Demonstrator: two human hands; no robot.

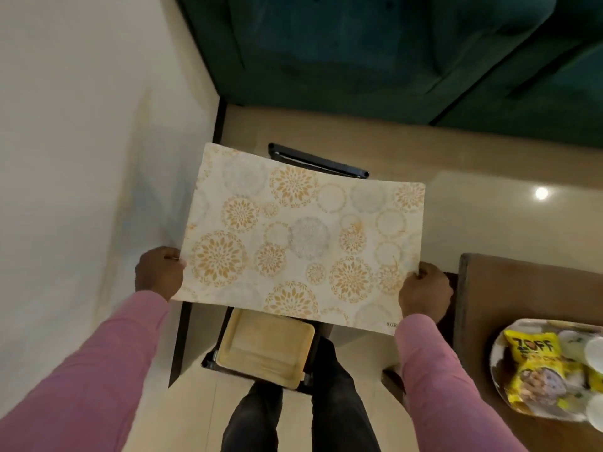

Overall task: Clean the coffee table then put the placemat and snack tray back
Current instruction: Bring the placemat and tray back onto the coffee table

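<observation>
Placemat (pixel 303 236): cream, gold and grey medallion print, held flat in the air. Snack tray (pixel 551 370): loaded with yellow packets, on wooden worktop (pixel 522 288).

1. A white wall (pixel 75 141) is seen at left.
2. Glossy beige floor (pixel 473 216) reflects one light spot (pixel 541 193).
3. A dark green sofa (pixel 375 53) is placed at top.

The placemat (pixel 303 236) is held up flat between the two hands, left hand (pixel 160 272) on its near-left corner, right hand (pixel 424 293) on its near-right corner. Under its near edge sits a small table (pixel 264 349). Off to the right, a snack tray (pixel 551 370) rests on the coffee table (pixel 522 285), and a sofa (pixel 375 50) is at the back.
</observation>
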